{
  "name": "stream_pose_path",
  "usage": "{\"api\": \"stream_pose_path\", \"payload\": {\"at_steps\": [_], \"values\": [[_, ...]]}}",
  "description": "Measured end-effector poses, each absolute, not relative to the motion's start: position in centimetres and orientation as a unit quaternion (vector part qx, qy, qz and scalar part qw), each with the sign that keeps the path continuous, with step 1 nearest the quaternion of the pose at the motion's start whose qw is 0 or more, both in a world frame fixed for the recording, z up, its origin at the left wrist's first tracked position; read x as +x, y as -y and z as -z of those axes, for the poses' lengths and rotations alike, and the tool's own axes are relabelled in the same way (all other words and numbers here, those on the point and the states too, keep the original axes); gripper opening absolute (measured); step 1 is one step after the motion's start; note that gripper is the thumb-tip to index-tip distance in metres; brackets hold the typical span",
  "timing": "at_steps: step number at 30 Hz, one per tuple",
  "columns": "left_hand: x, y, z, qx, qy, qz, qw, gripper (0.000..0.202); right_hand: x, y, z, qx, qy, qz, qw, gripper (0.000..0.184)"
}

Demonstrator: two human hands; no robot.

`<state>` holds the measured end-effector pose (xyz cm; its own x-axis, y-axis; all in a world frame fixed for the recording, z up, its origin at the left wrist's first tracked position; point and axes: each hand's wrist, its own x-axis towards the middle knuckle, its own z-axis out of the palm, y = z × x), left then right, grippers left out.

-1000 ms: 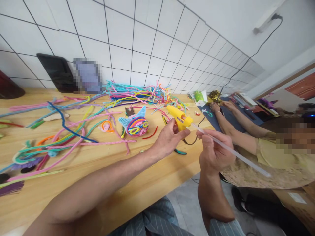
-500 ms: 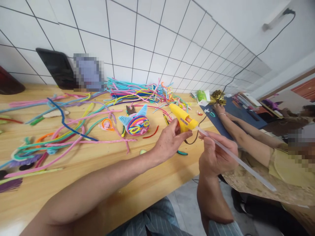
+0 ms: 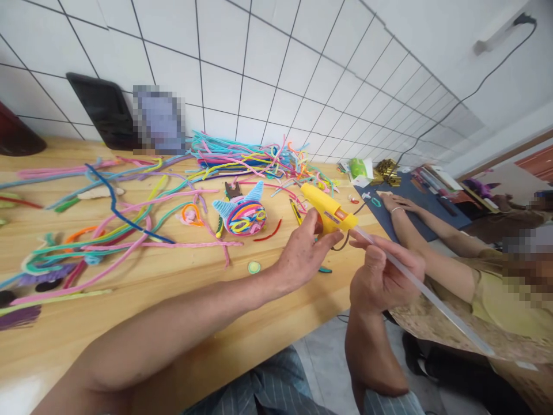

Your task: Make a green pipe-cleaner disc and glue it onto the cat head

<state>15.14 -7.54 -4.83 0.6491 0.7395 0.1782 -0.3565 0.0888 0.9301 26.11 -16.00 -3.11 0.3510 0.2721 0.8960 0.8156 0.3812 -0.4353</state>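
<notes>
My left hand [image 3: 305,248] is closed around the handle of a yellow glue gun [image 3: 327,204], its nozzle pointing up and left over the table. Between the thumb and fingers of my right hand [image 3: 384,274] is a long translucent glue stick [image 3: 436,301]. The stick's upper end meets the back of the glue gun; how deep it sits inside I cannot tell. Left of the gun lies a round, coiled pipe-cleaner piece [image 3: 246,219] in several colours with two light-blue pointed ears. A short red pipe cleaner [image 3: 268,231] lies beside it.
Pipe cleaners [image 3: 242,155] are heaped along the tiled wall, with more strewn at left. A black phone [image 3: 103,112] leans on the wall. At right, another person's arms [image 3: 415,225] rest over a dark blue mat [image 3: 432,196]. A black cord [image 3: 458,104] hangs from a wall socket.
Both hands, the glue gun and the glue stick appear slightly further right and lower. The view has shifted a little. Both grips stay the same.
</notes>
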Motion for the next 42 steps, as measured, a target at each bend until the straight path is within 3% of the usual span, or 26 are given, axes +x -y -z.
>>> {"api": "stream_pose_path", "payload": {"at_steps": [6,12,23,33,42], "values": [[15.7,7.9,5.3,0.539,-0.188,-0.39,0.723,0.036,26.0,15.9,3.5,-0.547,0.514,0.207,0.628,0.014],[15.6,7.7,5.7,0.588,-0.199,-0.392,0.679,0.062,26.2,15.5,3.5,-0.529,0.511,0.204,0.646,0.015],[15.4,7.9,6.4,0.642,-0.175,-0.386,0.638,0.059,26.6,15.4,3.5,-0.507,0.495,0.198,0.678,0.015],[15.8,7.7,5.7,0.569,-0.194,-0.364,0.712,0.054,26.8,15.2,3.7,-0.504,0.511,0.211,0.663,0.012],[15.9,7.7,6.4,0.59,-0.188,-0.38,0.687,0.049,26.8,15.1,3.7,-0.504,0.508,0.208,0.667,0.013]]}}
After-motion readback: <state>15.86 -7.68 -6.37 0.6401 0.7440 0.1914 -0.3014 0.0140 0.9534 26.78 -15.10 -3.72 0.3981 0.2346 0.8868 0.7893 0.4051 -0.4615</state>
